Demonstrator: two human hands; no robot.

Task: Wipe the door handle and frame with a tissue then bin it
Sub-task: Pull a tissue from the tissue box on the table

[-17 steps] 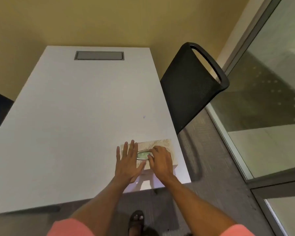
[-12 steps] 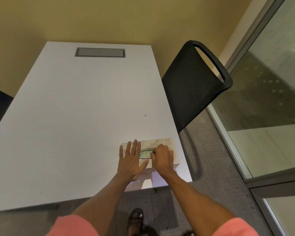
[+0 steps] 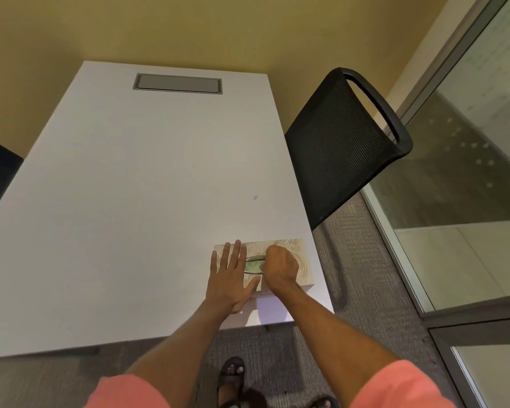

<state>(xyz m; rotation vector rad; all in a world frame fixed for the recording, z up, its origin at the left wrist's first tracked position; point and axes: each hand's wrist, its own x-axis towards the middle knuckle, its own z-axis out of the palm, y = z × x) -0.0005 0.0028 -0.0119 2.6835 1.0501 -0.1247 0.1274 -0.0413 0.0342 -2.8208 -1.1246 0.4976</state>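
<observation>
Head view: a tissue box (image 3: 289, 254) sits at the near right corner of the white bench (image 3: 130, 201), its long axis running along the near edge, left to right. The oval slot (image 3: 253, 265) in its top lies the same way, midway along the box.

The left hand (image 3: 228, 278) lies flat on the left half of the lid, fingers (image 3: 233, 254) spread wide and pointing to the far edge, holding nothing; it looks to be pinning the box down. The right hand (image 3: 278, 267) is curled at the right end of the slot, its fingertips bent down and leftward into the opening. They are hidden by the knuckles, so I cannot tell whether they have pinched a tissue; no white sheet shows above the slot.

The tissue, then, lies inside the box, directly below and a little left of the right fingertips, and the right hand is the nearer one to it. Judged from this, the pull should go straight up and out of the slot while the flat hand keeps the light box from lifting with it.

A black mesh chair (image 3: 342, 136) stands off the right edge of the bench, and a glass panel (image 3: 454, 172) with a grey frame is further right. No door handle and no bin are in sight.
</observation>
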